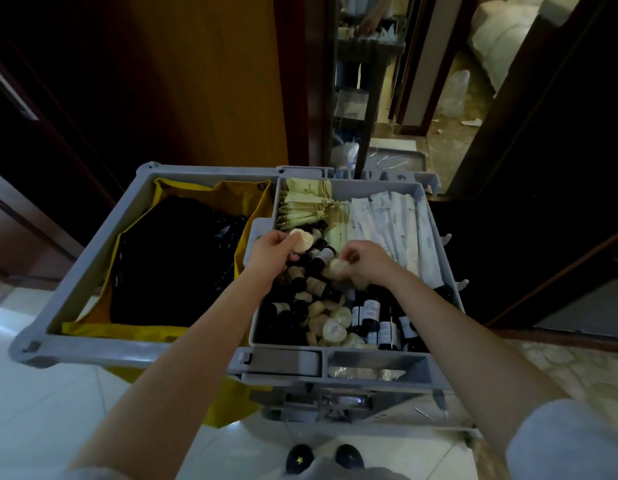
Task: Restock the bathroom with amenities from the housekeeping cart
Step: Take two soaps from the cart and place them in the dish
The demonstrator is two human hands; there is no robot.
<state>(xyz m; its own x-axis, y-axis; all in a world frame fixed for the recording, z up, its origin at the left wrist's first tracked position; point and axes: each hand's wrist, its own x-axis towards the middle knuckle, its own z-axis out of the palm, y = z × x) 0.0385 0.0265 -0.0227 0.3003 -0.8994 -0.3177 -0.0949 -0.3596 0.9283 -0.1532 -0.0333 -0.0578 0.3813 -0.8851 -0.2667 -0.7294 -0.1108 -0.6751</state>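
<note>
A grey housekeeping cart [93,258] stands in front of me, and both my hands are over its amenity tray [254,306]. My left hand [271,252] grips a round white wrapped soap [302,240] above the small dark bottles [321,258]. My right hand [364,263] pinches a second wrapped soap [337,268] just over the same bottles. More round soaps [333,330] lie at the tray's near end, beside taller dark bottles [370,315].
Folded cream pouches [302,202] and long white sachets [397,223] fill the tray's far part. A yellow bag lined with black plastic [169,265] takes the cart's left side. Beyond it are a wooden door [203,81], a mirror and a doorway to a bedroom [449,109].
</note>
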